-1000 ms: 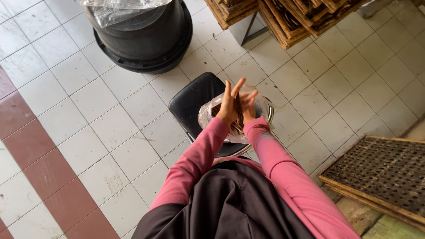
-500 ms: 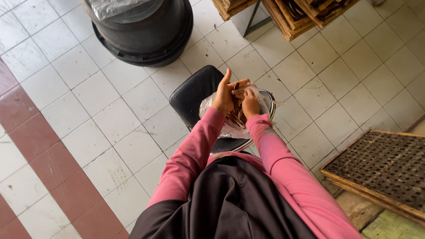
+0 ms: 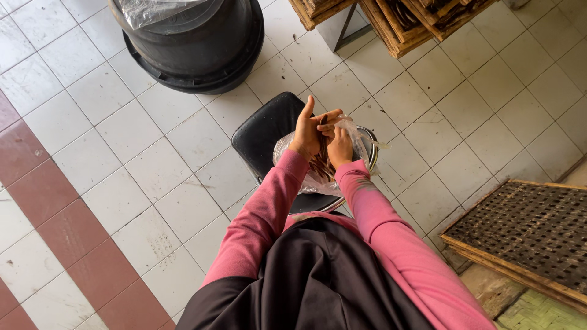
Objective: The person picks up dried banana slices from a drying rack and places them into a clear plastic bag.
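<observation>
Looking down past pink sleeves and a dark garment onto a white tiled floor [image 3: 140, 140]. Working both hands together just above a black stool seat [image 3: 266, 131], in the middle of the scene. Left hand [image 3: 307, 131] curling around the top of a clear plastic bag [image 3: 293, 153], one finger pointing up and away, the rest closing loosely on the gathered plastic. Right hand [image 3: 340, 145] sitting just right of it, touching it, fingers pinching tight on the twisted neck of the same bag. Bag holding brownish contents, too hidden by the hands to identify, and resting in a shiny metal bowl [image 3: 370, 146] on the stool. Standing far left: a big black tub [image 3: 202, 43] with crumpled plastic sheeting [image 3: 153, 9] on top. Stacking up at the far right: wooden trays [image 3: 397, 24]. Lying near right on the floor: a woven tray in a wooden frame [image 3: 532, 226]. Running along the left: a reddish tile band [image 3: 43, 183].
</observation>
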